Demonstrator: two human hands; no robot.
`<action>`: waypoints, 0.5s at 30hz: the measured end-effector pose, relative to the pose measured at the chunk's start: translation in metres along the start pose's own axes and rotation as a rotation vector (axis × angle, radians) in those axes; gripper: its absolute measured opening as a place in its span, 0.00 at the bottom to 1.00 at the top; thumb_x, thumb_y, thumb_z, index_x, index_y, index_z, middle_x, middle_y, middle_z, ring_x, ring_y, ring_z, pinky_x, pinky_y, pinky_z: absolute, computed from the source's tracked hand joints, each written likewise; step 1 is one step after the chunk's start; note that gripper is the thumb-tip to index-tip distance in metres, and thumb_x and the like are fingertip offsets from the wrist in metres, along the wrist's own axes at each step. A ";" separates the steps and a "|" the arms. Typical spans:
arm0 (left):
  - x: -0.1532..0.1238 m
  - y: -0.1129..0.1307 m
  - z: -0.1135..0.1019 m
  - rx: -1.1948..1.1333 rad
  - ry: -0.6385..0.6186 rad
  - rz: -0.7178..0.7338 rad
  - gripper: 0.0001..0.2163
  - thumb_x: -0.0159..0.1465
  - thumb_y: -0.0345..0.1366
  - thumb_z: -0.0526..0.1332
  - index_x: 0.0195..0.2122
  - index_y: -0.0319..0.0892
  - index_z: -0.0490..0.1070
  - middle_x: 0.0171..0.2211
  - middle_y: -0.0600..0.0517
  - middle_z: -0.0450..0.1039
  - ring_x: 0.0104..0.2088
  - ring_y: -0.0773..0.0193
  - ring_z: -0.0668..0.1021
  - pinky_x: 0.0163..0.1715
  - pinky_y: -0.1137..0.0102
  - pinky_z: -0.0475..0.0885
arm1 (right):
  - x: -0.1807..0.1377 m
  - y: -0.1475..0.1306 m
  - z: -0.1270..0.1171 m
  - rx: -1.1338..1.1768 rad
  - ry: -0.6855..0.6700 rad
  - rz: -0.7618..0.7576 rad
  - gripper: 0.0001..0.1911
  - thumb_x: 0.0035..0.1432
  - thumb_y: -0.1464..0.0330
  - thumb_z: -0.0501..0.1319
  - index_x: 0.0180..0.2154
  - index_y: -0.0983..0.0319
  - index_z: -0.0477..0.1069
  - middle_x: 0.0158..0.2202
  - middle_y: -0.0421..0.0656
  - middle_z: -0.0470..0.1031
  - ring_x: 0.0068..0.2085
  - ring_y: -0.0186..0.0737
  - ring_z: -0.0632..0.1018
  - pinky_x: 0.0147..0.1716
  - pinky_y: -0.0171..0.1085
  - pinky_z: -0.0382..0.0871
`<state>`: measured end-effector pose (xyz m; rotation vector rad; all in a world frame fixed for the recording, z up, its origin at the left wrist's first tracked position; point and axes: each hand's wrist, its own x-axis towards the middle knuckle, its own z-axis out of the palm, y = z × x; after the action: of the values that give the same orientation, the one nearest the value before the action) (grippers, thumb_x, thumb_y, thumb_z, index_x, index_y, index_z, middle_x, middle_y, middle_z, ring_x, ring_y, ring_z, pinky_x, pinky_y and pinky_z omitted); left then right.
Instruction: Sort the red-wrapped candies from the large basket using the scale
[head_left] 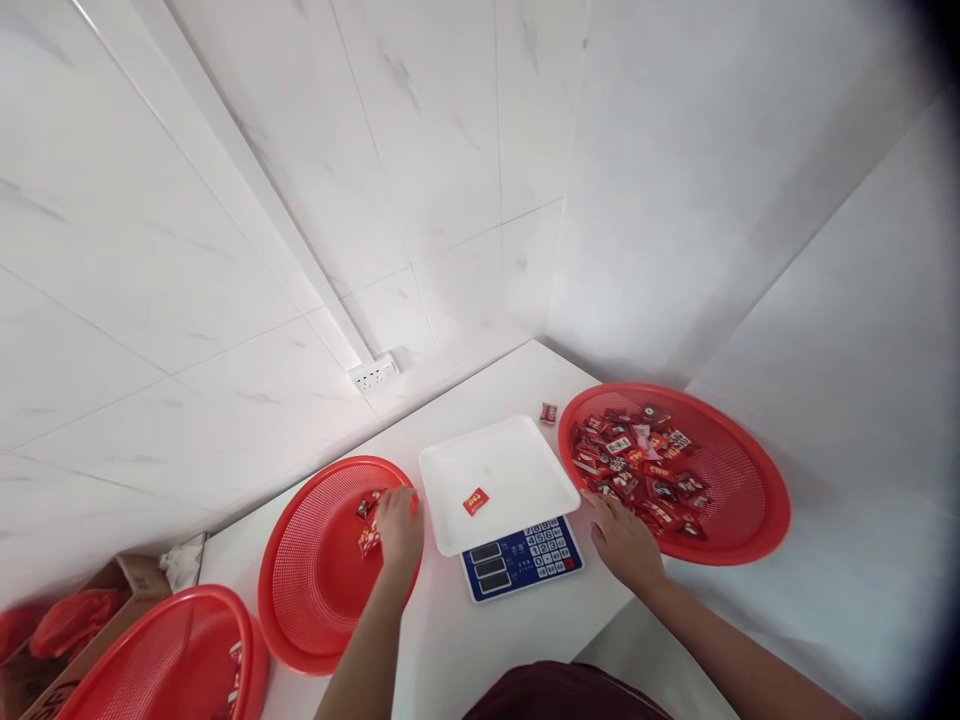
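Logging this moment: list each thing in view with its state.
Left hand: over left basket, at packets, grip unclear.
Right hand: at right basket's rim, grip unclear.
Left basket: few packets.
Right basket: many packets.
Scale tray: one red packet.
Loose packet: on table.

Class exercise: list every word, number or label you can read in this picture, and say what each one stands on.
"1" to "9": digits, just legible, on the white keys of the scale's keypad.
Scale displays: dark, nothing readable.
Red packet on the scale tray: light print, too small to read.
Wrappers in the right basket: print too blurred to read.
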<state>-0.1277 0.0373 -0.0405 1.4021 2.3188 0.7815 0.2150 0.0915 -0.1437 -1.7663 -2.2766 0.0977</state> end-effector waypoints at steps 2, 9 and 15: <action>-0.004 0.018 0.027 0.049 -0.114 0.101 0.09 0.59 0.35 0.55 0.38 0.43 0.71 0.43 0.46 0.72 0.48 0.55 0.69 0.50 0.61 0.62 | 0.000 -0.001 -0.002 -0.008 -0.013 0.003 0.25 0.54 0.74 0.48 0.54 0.61 0.61 0.51 0.49 0.68 0.49 0.46 0.72 0.42 0.42 0.67; -0.010 0.046 0.075 0.221 -0.326 0.134 0.11 0.55 0.25 0.53 0.37 0.42 0.70 0.41 0.44 0.70 0.44 0.57 0.71 0.42 0.65 0.65 | -0.001 0.000 -0.006 0.011 -0.047 -0.008 0.25 0.54 0.75 0.48 0.55 0.62 0.61 0.51 0.50 0.68 0.48 0.46 0.72 0.43 0.43 0.67; -0.012 0.031 0.066 0.234 -0.344 0.106 0.16 0.53 0.26 0.55 0.43 0.43 0.67 0.42 0.45 0.70 0.44 0.57 0.72 0.39 0.67 0.66 | -0.003 0.000 -0.008 0.007 -0.041 -0.020 0.25 0.54 0.75 0.47 0.54 0.62 0.63 0.51 0.50 0.68 0.50 0.47 0.71 0.44 0.43 0.67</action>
<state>-0.0650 0.0574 -0.0746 1.6221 2.1297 0.2698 0.2179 0.0876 -0.1366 -1.7531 -2.3189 0.1384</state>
